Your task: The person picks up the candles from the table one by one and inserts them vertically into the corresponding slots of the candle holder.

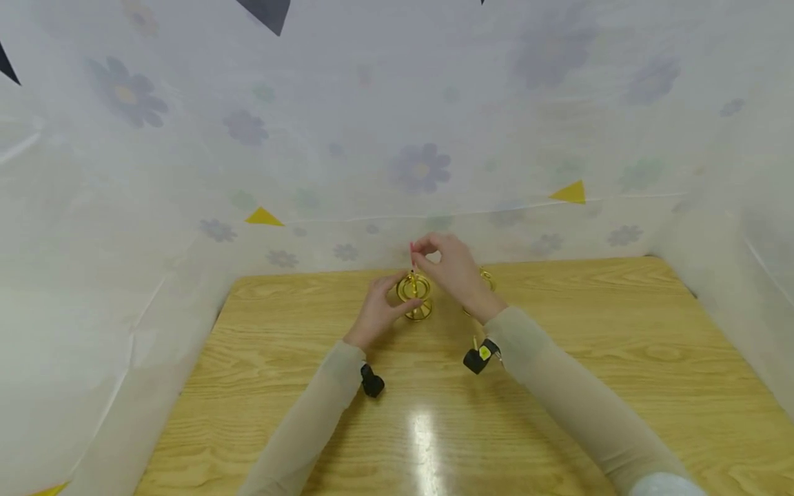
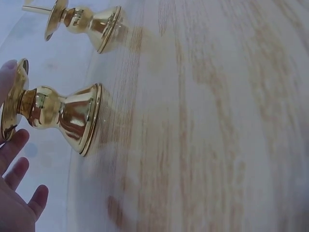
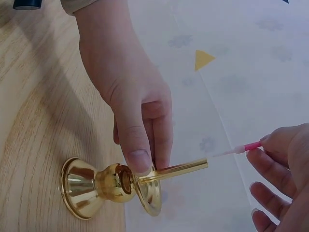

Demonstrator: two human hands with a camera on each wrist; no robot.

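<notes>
Left hand (image 3: 130,96) steadies upright brass candlestick (image 3: 120,186), tube pointing up

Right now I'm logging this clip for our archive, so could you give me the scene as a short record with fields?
Surface: light wooden table
Near item: shiny gold metal candlestick holder, upright on the table
Left hand: steadies that holder at its drip plate
Right hand: pinches a thin pink and white candle just beyond the holder's tube
Second item: matching gold candlestick holder, untouched, beside the first
Backdrop: white flower-print sheet
</notes>
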